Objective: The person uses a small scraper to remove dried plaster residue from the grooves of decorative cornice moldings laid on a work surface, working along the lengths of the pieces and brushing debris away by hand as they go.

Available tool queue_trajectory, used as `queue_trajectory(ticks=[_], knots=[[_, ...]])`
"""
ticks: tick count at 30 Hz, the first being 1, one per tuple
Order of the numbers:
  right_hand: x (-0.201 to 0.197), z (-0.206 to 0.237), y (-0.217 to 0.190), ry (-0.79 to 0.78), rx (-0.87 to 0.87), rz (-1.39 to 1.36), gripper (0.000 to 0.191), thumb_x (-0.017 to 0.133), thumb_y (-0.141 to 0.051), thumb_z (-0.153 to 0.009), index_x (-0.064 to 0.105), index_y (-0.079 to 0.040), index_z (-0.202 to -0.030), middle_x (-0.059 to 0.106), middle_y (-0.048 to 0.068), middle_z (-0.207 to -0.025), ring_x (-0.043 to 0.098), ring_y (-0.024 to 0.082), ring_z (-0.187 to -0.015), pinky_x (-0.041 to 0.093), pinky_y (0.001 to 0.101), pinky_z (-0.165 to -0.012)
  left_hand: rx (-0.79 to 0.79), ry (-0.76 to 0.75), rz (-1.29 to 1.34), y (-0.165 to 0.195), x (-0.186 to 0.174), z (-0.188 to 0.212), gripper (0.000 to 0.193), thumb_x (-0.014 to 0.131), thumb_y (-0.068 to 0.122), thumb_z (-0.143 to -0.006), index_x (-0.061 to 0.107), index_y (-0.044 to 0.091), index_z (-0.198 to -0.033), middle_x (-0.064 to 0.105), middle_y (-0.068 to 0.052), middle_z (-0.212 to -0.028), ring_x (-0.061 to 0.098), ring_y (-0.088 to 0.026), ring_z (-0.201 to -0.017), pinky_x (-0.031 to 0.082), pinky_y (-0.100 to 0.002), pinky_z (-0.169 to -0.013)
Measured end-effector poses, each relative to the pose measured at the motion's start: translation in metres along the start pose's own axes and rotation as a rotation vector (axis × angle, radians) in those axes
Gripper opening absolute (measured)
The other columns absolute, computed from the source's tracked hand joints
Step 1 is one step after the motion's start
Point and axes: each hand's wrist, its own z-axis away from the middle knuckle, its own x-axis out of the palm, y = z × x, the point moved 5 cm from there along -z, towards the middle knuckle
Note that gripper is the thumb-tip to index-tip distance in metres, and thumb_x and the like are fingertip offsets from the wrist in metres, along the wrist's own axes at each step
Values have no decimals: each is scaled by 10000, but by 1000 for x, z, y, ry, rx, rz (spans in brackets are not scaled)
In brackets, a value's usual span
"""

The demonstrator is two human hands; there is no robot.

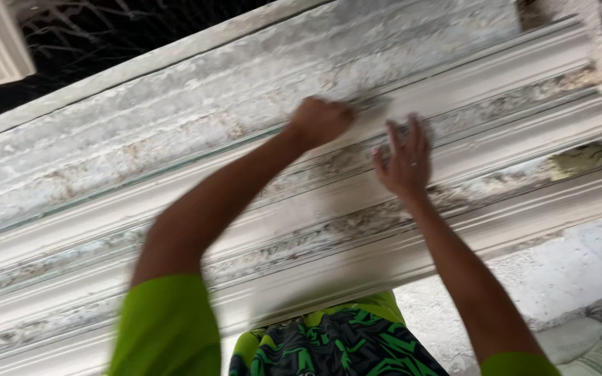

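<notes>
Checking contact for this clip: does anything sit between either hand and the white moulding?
Nothing visible does. The left hand, closed in a fist, and the right hand, fingers spread, both rest directly against the moulding.

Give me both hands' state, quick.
Left hand: closed in a fist against the plaster moulding; anything inside can't be told.
Right hand: open, fingers spread on the moulding.

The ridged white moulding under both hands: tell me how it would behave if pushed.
The moulding looks rigid, probably unmoved by the left hand or right hand. Its long stepped mass suggests heavy. Rough, patchy surfaces may crumble.
</notes>
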Motion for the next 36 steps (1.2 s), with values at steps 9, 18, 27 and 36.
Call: queue_trajectory(ticks=[9, 18, 27, 36], knots=[[2, 0, 30, -97, -46, -352, 580, 543, -374, -1027, 471, -91, -1528, 267, 322, -1619, 240, 500, -1502, 260, 622, -1190, -286, -418, 27, -20, 51, -20, 316, 445, 404, -1108, 651, 264, -1303, 751, -66, -911, 717, -246, -730, 588, -407, -571], [-61, -37, 267, 106, -61, 9, 474, 596, -214, -1049, 508, -63, -1490, 430, 186, -1612, 367, 405, -1541, 251, 642, -1247, -764, -629, 166, -38, 52, 28, 493, 318, 579, -1095, 608, 241, -1307, 629, -64, -656, 534, -172, -482, 496, -359, -428], [-59, -40, 300, 39, 0, 40, 461, 561, -289, -1079, 535, -67, -1483, 440, 188, -1586, 396, 382, -1505, 274, 642, -1206, -635, -646, 140, -36, 45, 7, 504, 283, 561, -1082, 546, 239, -1367, 600, -58, -598, 535, -183, -438, 461, -350, -368], [-65, -42, 299, 43, -19, -21, 501, 554, -375, -1097, 524, -36, -1464, 414, 227, -1571, 367, 414, -1488, 286, 609, -1215, -419, -639, 54, -19, 68, -91, 401, 337, 396, -1121, 581, 129, -1293, 493, -36, -539, 429, -142, -390, 371, -325, -321]])
